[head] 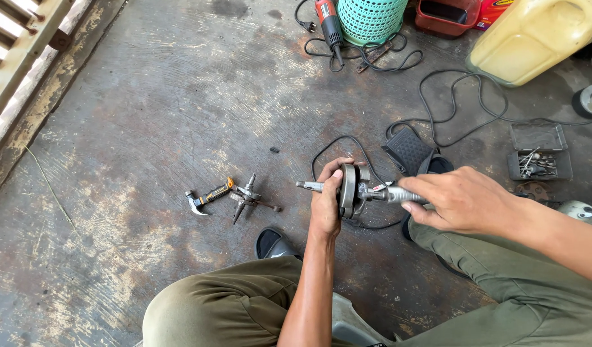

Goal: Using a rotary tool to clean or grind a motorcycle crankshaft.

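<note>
My left hand (326, 204) grips a round metal part (349, 190); my right hand (457, 200) grips a grinding tool (399, 194). A hammer (206, 196) lies left; bare floor (180, 96) far.

Large pale yellow plastic jerrycan (534, 35) lying tilted on the concrete floor (180, 96) at top right, orange-red printed package (494, 11) peeking out behind it beside a red plastic tub (447, 18)

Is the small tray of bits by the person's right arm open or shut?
Open. The grey bit case lies flat on the floor, lid folded back, metal bits showing in its lower half.
</note>
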